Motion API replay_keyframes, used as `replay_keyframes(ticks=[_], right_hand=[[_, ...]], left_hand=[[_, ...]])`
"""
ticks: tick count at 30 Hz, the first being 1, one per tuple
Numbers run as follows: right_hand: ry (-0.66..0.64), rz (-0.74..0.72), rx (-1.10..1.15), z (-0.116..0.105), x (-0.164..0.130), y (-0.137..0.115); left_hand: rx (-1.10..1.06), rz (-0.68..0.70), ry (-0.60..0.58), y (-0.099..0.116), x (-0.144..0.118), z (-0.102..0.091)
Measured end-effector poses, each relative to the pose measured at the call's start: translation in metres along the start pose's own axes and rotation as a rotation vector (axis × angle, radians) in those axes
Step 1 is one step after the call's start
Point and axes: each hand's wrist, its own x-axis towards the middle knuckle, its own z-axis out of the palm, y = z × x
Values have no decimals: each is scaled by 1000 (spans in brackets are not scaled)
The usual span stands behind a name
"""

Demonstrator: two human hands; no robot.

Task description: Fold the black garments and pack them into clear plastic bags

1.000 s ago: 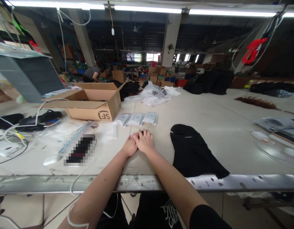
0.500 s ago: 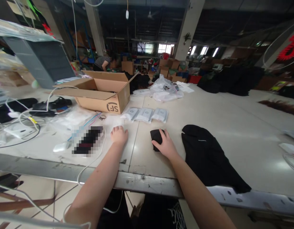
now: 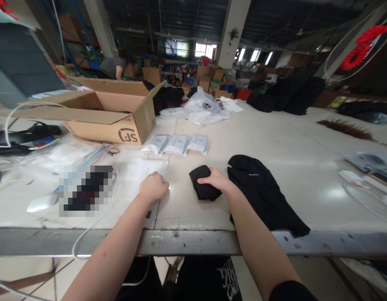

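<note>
Black knit bundle [image 3: 204, 188], folded small, lies near the front edge of the bench [image 3: 275, 138], about mid-width. My right hand [image 3: 216, 180] lies on top of it, fingers curled over the fabric and gripping it. My left hand [image 3: 153, 187] is closed in a loose fist, knuckles up, resting on a clear plastic bag [image 3: 139, 171] just left of the bundle; I cannot tell whether it pinches the film. A larger black garment [image 3: 262, 192] lies flat to the right, reaching the front edge. Three white packets [image 3: 177, 144] lie in a row farther back, beside the open cardboard box [image 3: 99, 110].

Step in hand, as I judge it: folded piece gripped, bag being readied. Next move would call for opening the bag mouth with the left hand while the right keeps the fold tight.
</note>
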Motion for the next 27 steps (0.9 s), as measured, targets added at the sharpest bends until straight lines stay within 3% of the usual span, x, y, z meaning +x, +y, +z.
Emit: replay_keyframes(ticks=[2,6,10,12,15,20,22,27], right_hand=[[23,-28,164,1,-2,-1],[66,-84,441,12,-5,-5],[-14,-77,638,27,-4,-5],[-96,-59,679,33,-3,-1],[-220,-94,701,37,-3,6],[-236,-111,572,38,-7,7],[-258,-101,495,36,-9,5],[-230,-76,342,30,-9,1]], left_hand=[[1,43,20,9,-1,1],[-58,-8,60,12,4,3],[-137,-31,64,4,8,6],[-189,38,83,3,6,8],[-317,254,98,10,0,10],[-640,501,62,32,-10,9],[-730,495,80,37,-12,8],[-887,312,95,37,-12,7]])
